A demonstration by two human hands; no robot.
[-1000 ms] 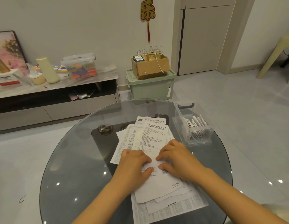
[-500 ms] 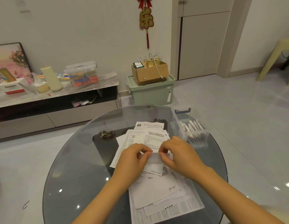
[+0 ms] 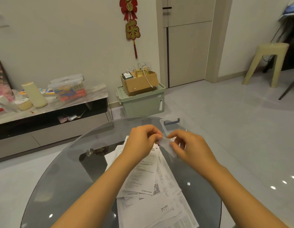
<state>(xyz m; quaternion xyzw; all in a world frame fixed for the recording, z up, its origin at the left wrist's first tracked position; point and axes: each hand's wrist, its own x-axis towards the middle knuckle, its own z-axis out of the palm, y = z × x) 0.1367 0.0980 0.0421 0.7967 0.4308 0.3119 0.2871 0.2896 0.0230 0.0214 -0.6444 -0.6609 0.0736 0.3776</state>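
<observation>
1. A round glass counter [image 3: 69,178] fills the near half of the room. Its dark base shows through the top, and small lights glint off the glass.
2. A loose pile of printed sheets [image 3: 147,186] runs from the counter's middle to its near edge, overlapping and fanned at odd angles.
3. Above the far end of that pile, the left hand [image 3: 143,142] and the right hand [image 3: 190,148] meet, raised off the glass.
4. Between them is a small white paper slip [image 3: 166,144], held in the air towards the counter's far right edge.
5. The fingers [image 3: 157,137] of both hands are curled in narrow and pinch the slip. The left hand has its upper left end, and the right hand has its right side.
6. A clear plastic bin [image 3: 170,123] sits at the counter's far right edge, just behind the hands and partly hidden by them.
7. Beyond the counter's far edge, a green storage box [image 3: 141,104] stands on the pale tiled floor [image 3: 225,120] against the wall. An open cardboard box [image 3: 139,84] sits on its lid, with white cables spilling out.
8. To the left, a low TV shelf [image 3: 52,107] runs along the wall. It carries a clear lidded container [image 3: 67,87] and a cream cylinder [image 3: 35,94], with a framed picture [image 3: 0,79] at its left end.
9. A red and gold ornament [image 3: 130,22] hangs on the wall above the boxes.
10. Right of the ornament is a pale door [image 3: 187,46], and farther right a cream plastic stool [image 3: 268,63] stands on the floor.
</observation>
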